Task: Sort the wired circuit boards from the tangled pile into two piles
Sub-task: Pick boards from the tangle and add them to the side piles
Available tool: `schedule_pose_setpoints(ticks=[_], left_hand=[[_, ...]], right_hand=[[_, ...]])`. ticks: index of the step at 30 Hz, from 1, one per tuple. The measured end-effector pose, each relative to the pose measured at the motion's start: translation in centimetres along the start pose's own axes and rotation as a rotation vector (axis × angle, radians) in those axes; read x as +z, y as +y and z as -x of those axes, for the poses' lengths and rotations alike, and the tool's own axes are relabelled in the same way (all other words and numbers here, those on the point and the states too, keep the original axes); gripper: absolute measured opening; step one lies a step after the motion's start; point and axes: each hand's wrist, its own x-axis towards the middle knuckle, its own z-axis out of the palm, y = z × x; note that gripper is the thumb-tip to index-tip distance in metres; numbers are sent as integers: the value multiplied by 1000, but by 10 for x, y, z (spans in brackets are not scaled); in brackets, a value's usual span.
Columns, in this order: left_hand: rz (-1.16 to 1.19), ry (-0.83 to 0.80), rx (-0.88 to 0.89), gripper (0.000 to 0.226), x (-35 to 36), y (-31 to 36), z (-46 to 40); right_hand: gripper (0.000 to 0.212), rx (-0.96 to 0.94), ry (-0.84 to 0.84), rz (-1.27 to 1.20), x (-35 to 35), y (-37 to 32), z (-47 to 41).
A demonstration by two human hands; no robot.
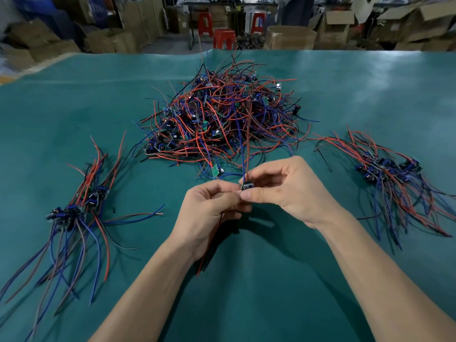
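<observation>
I see both my left hand [209, 206] and right hand [283, 188] pinching one small circuit board [247, 186] just in front of the tangled pile [222, 119], its wires rising over it.

You have no readable text, label or number anywhere here; any markings on the small circuit boards [247, 185] are too blurred.

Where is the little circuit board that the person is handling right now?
Low centre of the head view, the circuit board is pinched between left hand and right hand, just before the tangled pile.
</observation>
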Motion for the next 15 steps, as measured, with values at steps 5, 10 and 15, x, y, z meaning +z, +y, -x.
schedule_pose_setpoints(ticks=[5, 10, 15], left_hand=[[-20, -71, 7, 15, 0, 3, 2], [-95, -96, 65, 8, 2, 1, 4], [-109, -112, 143, 20, 4, 0, 2]], right_hand=[[32, 24, 12, -83, -2, -2, 0], [26, 73, 3, -269, -1, -6, 0], [21, 239, 26, -447, 2, -7, -2]])
